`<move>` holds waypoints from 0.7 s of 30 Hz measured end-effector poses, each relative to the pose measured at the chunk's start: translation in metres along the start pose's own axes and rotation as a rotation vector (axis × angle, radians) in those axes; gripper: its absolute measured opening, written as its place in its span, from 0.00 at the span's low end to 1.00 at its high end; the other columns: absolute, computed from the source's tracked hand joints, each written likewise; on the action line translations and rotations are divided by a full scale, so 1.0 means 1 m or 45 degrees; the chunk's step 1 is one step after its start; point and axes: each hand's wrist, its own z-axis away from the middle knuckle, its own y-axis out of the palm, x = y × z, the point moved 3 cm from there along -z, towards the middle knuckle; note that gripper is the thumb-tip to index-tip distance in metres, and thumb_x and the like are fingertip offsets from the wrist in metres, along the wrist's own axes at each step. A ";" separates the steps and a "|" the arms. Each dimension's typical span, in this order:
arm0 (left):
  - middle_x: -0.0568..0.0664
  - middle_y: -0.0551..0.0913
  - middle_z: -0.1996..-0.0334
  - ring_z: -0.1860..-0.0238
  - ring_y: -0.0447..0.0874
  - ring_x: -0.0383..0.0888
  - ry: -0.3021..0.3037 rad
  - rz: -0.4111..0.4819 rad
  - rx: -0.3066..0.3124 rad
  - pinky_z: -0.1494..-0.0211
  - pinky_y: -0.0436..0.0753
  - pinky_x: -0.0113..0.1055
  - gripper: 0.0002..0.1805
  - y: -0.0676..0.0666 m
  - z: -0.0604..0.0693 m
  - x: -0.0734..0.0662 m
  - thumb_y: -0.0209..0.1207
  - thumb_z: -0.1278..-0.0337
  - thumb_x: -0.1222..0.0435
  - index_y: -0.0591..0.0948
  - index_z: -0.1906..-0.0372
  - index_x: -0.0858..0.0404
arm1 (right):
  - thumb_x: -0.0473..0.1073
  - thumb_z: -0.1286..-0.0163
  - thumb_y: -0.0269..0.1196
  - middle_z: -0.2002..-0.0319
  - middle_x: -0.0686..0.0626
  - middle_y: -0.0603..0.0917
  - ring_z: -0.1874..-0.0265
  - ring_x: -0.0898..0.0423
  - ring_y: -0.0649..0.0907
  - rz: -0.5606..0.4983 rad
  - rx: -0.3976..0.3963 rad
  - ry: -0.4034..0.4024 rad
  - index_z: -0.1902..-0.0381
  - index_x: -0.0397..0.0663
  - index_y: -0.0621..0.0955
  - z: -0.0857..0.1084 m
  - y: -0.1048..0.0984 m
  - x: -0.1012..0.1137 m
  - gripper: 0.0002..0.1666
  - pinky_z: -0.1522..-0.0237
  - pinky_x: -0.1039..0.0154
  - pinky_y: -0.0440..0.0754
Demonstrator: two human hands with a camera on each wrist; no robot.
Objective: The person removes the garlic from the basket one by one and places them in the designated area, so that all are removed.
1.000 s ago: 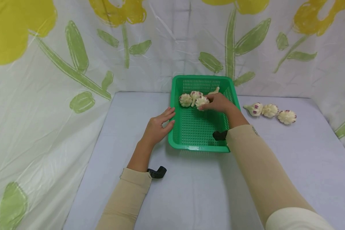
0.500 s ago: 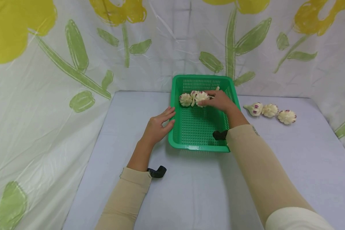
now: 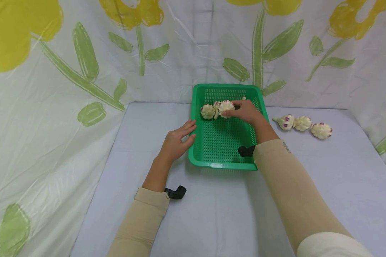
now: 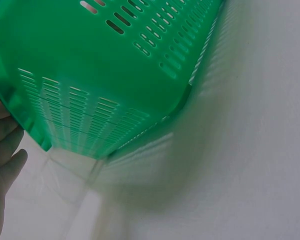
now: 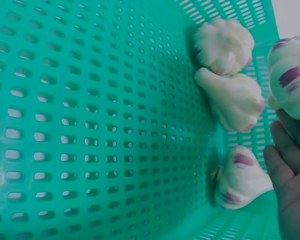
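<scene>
Sleeves (image 3: 138, 221) up front, beige, with a black wrist camera (image 3: 176, 192) at each cuff. Next, pale tabletop (image 3: 206, 214), then a green basket (image 3: 234, 166) with the left hand (image 3: 177, 141) at its left rim, fingers pretty much straight, just touching, not gripping. Over to the right, on the table, a row of three loose bulbs (image 3: 302, 123). Back inside the far half of the basket, the right hand (image 3: 246, 112), fingers and thumb curled round a purple-patched garlic bulb (image 3: 226, 108). Around it, three other bulbs (image 5: 225, 46), one mostly hidden behind that hand from above. Way back, a white sheet (image 3: 180, 78) with big yellow flowers (image 3: 16, 32)
</scene>
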 end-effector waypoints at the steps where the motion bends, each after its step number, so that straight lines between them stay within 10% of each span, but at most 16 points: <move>1: 0.49 0.76 0.34 0.30 0.70 0.41 0.003 0.000 -0.001 0.33 0.75 0.41 0.21 0.000 0.000 0.000 0.59 0.34 0.63 0.79 0.38 0.65 | 0.72 0.45 0.67 0.35 0.43 0.75 0.38 0.44 0.75 0.002 -0.002 0.000 0.28 0.53 0.70 0.000 0.000 0.000 0.52 0.39 0.43 0.75; 21: 0.50 0.76 0.35 0.31 0.71 0.43 0.018 0.004 -0.013 0.34 0.76 0.42 0.21 -0.001 0.000 0.000 0.60 0.35 0.64 0.80 0.40 0.67 | 0.68 0.42 0.67 0.38 0.43 0.78 0.40 0.46 0.77 -0.073 -0.026 -0.053 0.31 0.51 0.73 0.002 -0.003 0.006 0.47 0.41 0.45 0.76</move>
